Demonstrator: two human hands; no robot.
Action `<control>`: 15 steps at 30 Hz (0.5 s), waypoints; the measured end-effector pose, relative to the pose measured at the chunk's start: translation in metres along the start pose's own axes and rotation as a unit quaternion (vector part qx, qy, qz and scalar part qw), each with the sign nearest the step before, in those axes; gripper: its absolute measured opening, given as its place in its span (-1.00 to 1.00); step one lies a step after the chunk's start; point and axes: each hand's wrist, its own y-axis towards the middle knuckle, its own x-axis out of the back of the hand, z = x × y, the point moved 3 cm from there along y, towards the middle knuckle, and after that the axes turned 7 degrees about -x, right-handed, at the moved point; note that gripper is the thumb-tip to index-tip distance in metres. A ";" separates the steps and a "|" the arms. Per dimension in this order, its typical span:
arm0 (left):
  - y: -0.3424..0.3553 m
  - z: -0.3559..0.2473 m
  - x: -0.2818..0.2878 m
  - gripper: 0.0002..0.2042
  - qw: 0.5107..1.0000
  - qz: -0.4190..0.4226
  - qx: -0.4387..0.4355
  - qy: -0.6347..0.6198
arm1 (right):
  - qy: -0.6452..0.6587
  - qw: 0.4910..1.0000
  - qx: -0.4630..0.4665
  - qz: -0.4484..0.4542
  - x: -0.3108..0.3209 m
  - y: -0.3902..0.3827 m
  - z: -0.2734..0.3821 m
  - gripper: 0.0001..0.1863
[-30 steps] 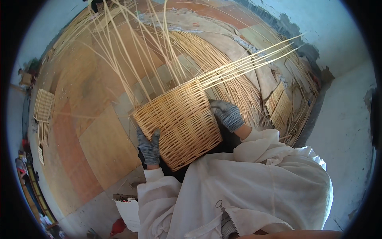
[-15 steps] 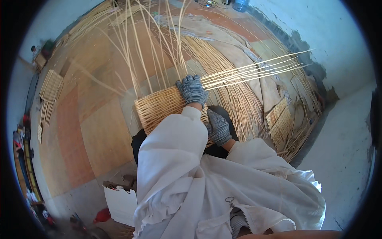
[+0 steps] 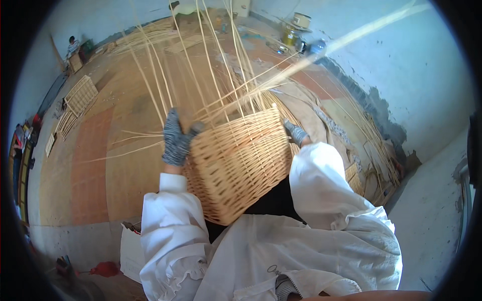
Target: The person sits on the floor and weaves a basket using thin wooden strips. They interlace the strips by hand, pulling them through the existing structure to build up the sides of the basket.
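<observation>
A half-woven wicker basket (image 3: 241,160) rests tilted over my lap, with long loose willow stakes (image 3: 213,75) rising from its far edge. My left hand (image 3: 176,140), in a grey knitted glove, grips the basket's left corner, thumb set apart from the upright fingers. At the opposite side my right hand (image 3: 296,133), gloved alike, holds the right edge; part of its fingers is hidden. A blurred bundle of pale rods (image 3: 346,42) sweeps out to the upper right. A few thinner ends (image 3: 138,135) poke out left of my left hand.
Long rods and cloth (image 3: 311,108) lie on the floor to the right, beside the wall. A flat woven panel (image 3: 81,95) stands far left. White board (image 3: 131,253) is near my left elbow. A person (image 3: 73,46) sits in the far left corner; a blue bottle (image 3: 317,47) stands far right.
My left hand has moved from the basket's right end to its left corner. The basket has turned and shows a broad woven face. My right hand has gone up along the right edge.
</observation>
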 end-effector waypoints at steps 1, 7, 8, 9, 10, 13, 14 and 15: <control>-0.016 0.023 0.036 -0.48 0.995 -0.021 0.081 -0.063 | 0.001 0.998 -0.004 0.059 -0.057 -0.048 0.027 -0.46; -0.097 0.087 0.061 -0.38 0.947 -0.090 0.287 -0.114 | -0.043 0.976 0.214 0.006 -0.076 -0.045 -0.019 -0.55; -0.111 0.088 0.059 -0.36 0.946 -0.027 0.320 -0.044 | 0.024 0.979 0.202 0.018 -0.068 -0.047 -0.040 -0.55; -0.143 0.123 0.079 -0.41 0.956 -0.005 0.293 -0.023 | 0.093 0.977 0.187 0.047 -0.088 -0.064 -0.050 -0.55; -0.158 0.125 0.072 -0.41 0.945 -0.006 0.308 -0.108 | 0.052 0.977 0.205 0.022 -0.082 -0.068 -0.061 -0.56; -0.159 0.131 0.057 -0.45 0.926 0.001 0.302 -0.225 | -0.055 0.965 0.242 -0.081 -0.069 -0.061 -0.072 -0.58; -0.158 0.130 0.045 -0.46 0.942 0.009 0.288 -0.172 | -0.067 0.959 0.256 -0.102 -0.065 -0.054 -0.086 -0.56; -0.152 0.123 0.039 -0.48 0.956 0.019 0.272 -0.109 | -0.073 0.953 0.269 -0.117 -0.066 -0.042 -0.101 -0.55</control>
